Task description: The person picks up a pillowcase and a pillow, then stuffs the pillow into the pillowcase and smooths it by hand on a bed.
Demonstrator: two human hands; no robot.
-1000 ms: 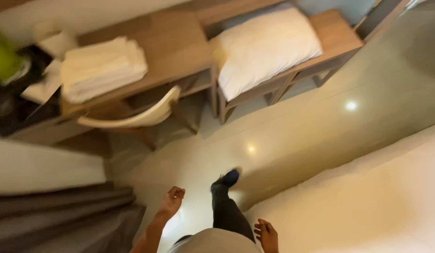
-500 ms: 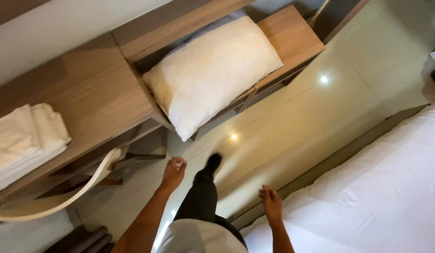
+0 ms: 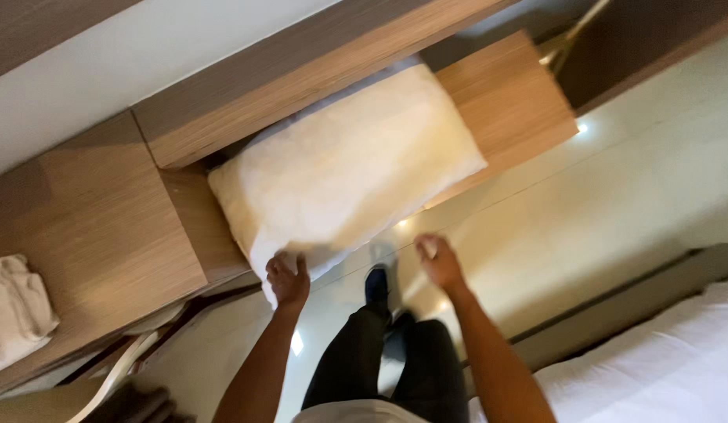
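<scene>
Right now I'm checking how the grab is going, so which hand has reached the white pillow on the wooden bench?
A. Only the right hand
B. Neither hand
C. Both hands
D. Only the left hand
D. The left hand is at the near corner of the white pillow on the wooden bench, while the right hand hangs open over the floor, apart from it.

Pillow [image 3: 348,168] on bench [image 3: 509,102]
</scene>
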